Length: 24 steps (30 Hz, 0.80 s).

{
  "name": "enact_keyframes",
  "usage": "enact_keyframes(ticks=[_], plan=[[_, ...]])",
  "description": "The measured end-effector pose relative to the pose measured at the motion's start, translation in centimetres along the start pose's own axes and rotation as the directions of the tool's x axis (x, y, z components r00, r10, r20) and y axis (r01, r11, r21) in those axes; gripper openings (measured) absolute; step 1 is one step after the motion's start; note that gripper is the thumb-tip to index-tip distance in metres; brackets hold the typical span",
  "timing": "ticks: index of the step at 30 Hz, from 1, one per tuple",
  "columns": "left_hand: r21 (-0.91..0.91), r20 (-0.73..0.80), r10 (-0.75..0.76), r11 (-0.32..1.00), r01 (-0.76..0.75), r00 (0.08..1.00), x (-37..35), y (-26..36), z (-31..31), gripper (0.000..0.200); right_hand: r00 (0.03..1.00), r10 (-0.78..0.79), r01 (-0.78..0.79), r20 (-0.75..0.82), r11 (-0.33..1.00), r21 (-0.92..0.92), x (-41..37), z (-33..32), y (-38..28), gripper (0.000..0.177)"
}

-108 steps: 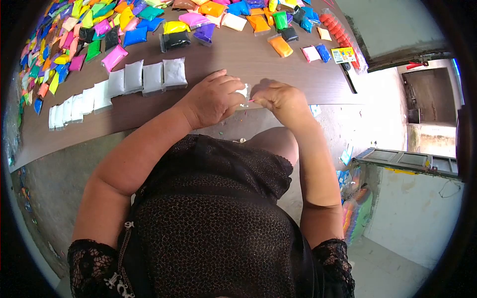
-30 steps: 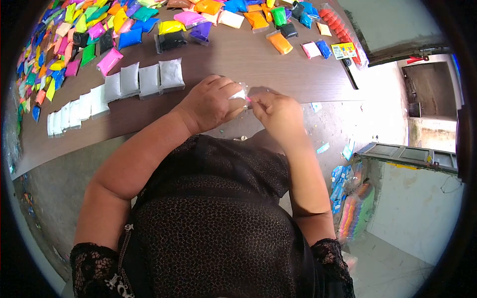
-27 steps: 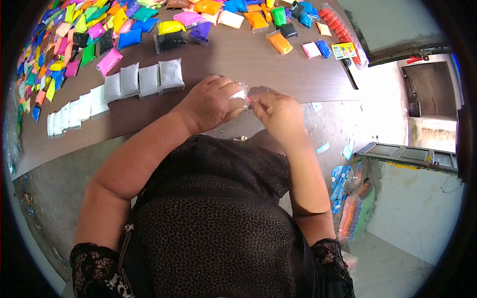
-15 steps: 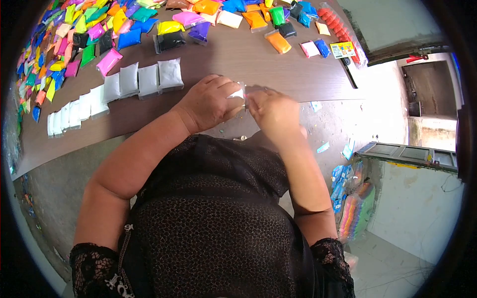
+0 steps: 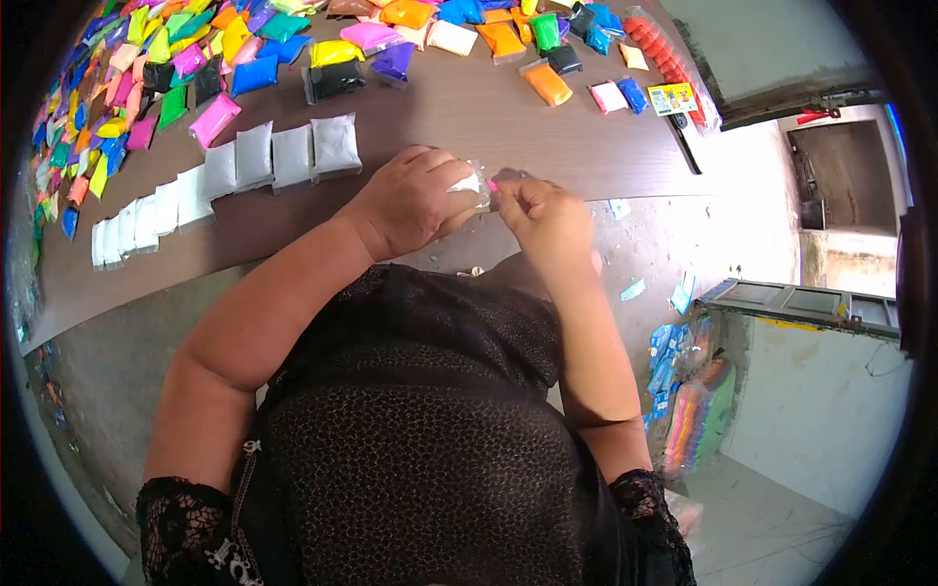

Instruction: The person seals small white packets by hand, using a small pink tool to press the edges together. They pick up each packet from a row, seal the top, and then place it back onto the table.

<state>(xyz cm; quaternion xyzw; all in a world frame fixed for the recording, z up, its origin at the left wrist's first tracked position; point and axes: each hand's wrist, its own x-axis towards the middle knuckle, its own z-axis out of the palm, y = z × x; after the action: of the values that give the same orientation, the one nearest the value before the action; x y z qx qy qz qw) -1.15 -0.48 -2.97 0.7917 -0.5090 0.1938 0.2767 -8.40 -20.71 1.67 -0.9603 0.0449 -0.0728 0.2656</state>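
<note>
My left hand point(image 5: 415, 200) is closed around a small white packet point(image 5: 468, 183) in clear plastic, held just over the near edge of the table. Most of the packet is hidden by the fingers; its transparent end sticks out to the right. Close to that end, my right hand point(image 5: 549, 217) is closed in a pinch. A tiny pink thing point(image 5: 492, 186) shows at its fingertips, too small to name. To the left of my hands lies a row of white and greyish packets point(image 5: 291, 159), with smaller white ones point(image 5: 147, 225) further left.
Many coloured packets point(image 5: 256, 74) are heaped along the back and left of the table point(image 5: 440, 117). An orange packet point(image 5: 547, 85) lies alone at the right. Beyond it are a bag of red items point(image 5: 660, 49) and a black-handled tool point(image 5: 688, 146). Scraps point(image 5: 633, 290) litter the floor.
My right hand has drawn slightly right from the packet's end, and its fingers now show a pinch with a pink bit at the tips. My left hand has stayed in place.
</note>
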Motion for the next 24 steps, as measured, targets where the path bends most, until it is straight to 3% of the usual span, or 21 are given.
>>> enact_keyframes(ticks=[21,24], plan=[[0.018,0.005,-0.002,1.0,0.002,1.0,-0.02,0.02,0.09,0.008,0.998,0.004,-0.006,0.061,1.0,0.029,0.04,-0.35,-0.55,0.012],[0.013,0.018,0.005,1.0,-0.005,1.0,0.08,0.01,-0.21,0.011,1.0,-0.018,0.017,0.012,0.997,0.072,-0.01,-0.1,-0.2,0.012]])
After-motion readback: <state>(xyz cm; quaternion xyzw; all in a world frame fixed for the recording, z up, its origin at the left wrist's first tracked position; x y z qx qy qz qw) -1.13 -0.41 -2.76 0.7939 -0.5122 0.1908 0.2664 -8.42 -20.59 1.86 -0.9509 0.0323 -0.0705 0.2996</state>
